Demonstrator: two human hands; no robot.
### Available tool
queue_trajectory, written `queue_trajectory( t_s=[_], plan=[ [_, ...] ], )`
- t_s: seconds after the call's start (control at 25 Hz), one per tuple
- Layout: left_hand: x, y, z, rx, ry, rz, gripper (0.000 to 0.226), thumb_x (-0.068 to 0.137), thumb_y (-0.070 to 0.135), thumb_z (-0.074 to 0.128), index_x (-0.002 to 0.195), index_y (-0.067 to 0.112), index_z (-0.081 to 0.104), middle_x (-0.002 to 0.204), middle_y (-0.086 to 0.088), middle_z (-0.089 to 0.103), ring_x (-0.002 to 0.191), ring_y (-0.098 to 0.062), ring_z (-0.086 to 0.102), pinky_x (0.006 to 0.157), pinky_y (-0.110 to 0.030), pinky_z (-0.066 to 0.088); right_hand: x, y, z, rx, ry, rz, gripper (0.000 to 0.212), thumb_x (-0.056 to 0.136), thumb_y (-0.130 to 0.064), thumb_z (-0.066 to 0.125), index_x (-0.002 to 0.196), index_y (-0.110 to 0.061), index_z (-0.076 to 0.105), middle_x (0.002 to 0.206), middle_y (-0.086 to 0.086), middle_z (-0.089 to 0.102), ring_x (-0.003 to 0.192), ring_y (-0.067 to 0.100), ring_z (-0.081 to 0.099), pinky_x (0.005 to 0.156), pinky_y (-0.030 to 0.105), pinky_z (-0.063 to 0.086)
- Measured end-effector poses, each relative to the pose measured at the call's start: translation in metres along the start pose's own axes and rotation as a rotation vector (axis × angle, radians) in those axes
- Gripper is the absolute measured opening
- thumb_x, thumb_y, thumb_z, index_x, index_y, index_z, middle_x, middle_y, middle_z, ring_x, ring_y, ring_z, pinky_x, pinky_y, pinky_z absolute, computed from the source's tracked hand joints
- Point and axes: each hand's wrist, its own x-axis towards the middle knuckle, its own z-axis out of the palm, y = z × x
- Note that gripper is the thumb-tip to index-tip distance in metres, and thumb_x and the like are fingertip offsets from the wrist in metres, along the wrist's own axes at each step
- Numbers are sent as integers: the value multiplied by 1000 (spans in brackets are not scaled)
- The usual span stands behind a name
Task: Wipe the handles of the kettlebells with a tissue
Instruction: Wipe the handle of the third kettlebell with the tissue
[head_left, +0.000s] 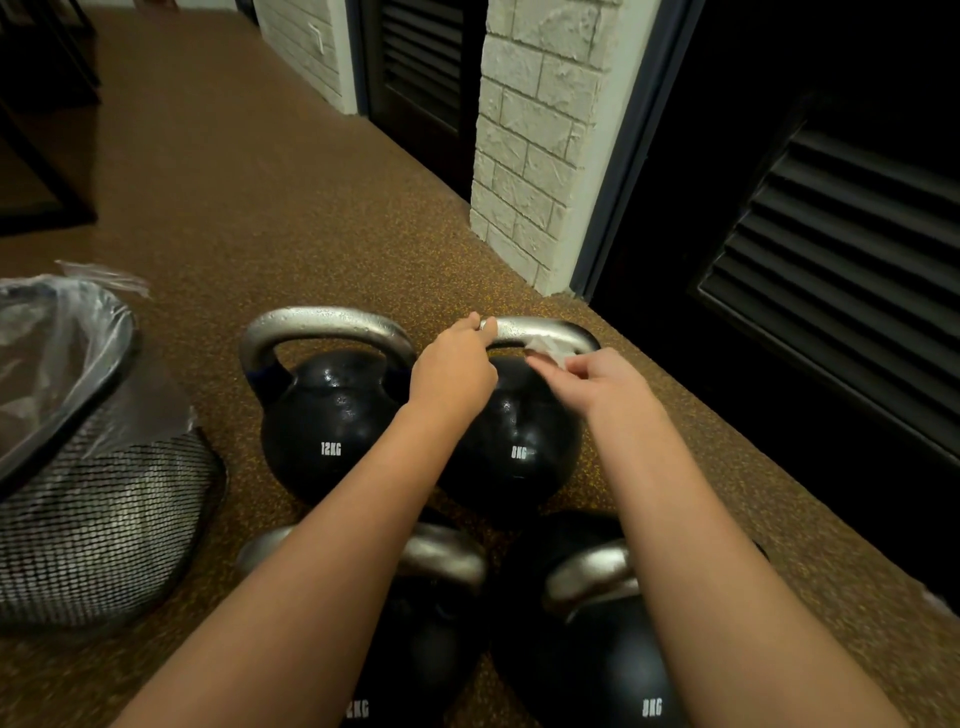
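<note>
The right hand (605, 376) pinches a small white tissue (545, 349) against the shiny silver handle (540, 331) of the far black round kettlebell (514, 441), the left hand (457, 364) pinches that handle beside it, and the thin tissue could tear or slip out.

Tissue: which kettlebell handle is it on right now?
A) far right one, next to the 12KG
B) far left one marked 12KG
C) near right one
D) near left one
A: the right hand pinches the white tissue against the handle of the far right kettlebell, while the left hand holds that handle's other end.
</note>
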Motion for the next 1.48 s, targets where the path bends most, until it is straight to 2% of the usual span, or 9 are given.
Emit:
queue_trajectory(
  t_s=[0.16, 0.32, 0.48, 0.56, 0.68, 0.92, 1.12, 1.32, 1.48],
  plan=[
    [-2, 1, 0, -3, 3, -5, 57, 89, -1, 38, 143, 19, 36, 153, -2, 28, 136, -24, 31, 109, -38, 32, -19, 30, -15, 237, -12, -314, 46, 81, -50, 63, 77, -5, 63, 66, -1, 57, 62, 11, 55, 55, 16, 47],
    [-2, 0, 2, -7, 10, 0, 59, 88, -1, 38, 144, 20, 35, 153, -1, 26, 137, -24, 30, 109, -36, 32, 15, 16, -30, 869, 190, 61, 16, 92, -4, 48, 78, -11, 50, 79, 4, 49, 67, 14, 50, 56, 24, 48],
    [-1, 0, 3, -15, 10, -11, 59, 88, -1, 39, 143, 20, 35, 153, 0, 27, 136, -23, 31, 108, -36, 33, 29, -4, -1, 75, 421, 63, 35, 92, 0, 44, 125, -7, 53, 119, 12, 54, 93, 21, 53, 69, 28, 45],
    [0, -1, 4, -14, 17, -13, 59, 88, 0, 39, 143, 21, 35, 153, 0, 27, 136, -22, 31, 108, -36, 33, 33, -5, 17, -200, 459, -102, 44, 92, 3, 41, 135, -6, 42, 130, 14, 47, 118, 26, 45, 94, 34, 40],
    [2, -3, 5, -12, 25, -16, 59, 88, 1, 40, 143, 22, 35, 153, 0, 28, 136, -22, 32, 109, -36, 32, 37, 2, 29, -446, 507, -304, 48, 92, 3, 39, 139, -7, 34, 136, 11, 41, 126, 27, 38, 104, 37, 33],
    [1, -2, 3, -17, 19, -20, 58, 90, 2, 39, 144, 21, 34, 153, 1, 26, 137, -23, 31, 110, -37, 31, 53, 11, 1, -176, 285, 144, 45, 91, -3, 44, 136, -2, 41, 127, 22, 52, 114, 35, 52, 91, 37, 45],
    [3, -4, 6, -34, 39, -12, 57, 89, 0, 38, 142, 20, 38, 152, 0, 30, 136, -22, 31, 110, -35, 30, 41, -2, -4, -382, 329, -144, 33, 90, 0, 43, 121, -4, 52, 118, 16, 55, 109, 30, 52, 85, 33, 41],
    [3, -5, 7, -39, 38, -19, 57, 88, 0, 38, 142, 22, 39, 152, 2, 30, 136, -21, 32, 110, -35, 31, 31, 5, 3, -558, 302, -558, 49, 81, 8, 48, 126, -12, 45, 121, 7, 48, 108, 26, 48, 89, 33, 39],
    [3, -6, 7, -31, 27, -7, 60, 87, -1, 36, 142, 24, 38, 153, 3, 28, 135, -22, 33, 109, -37, 33, 29, 13, -8, -458, 279, -410, 50, 85, 7, 48, 131, -13, 43, 119, 9, 50, 103, 25, 52, 91, 40, 47]
  ],
)
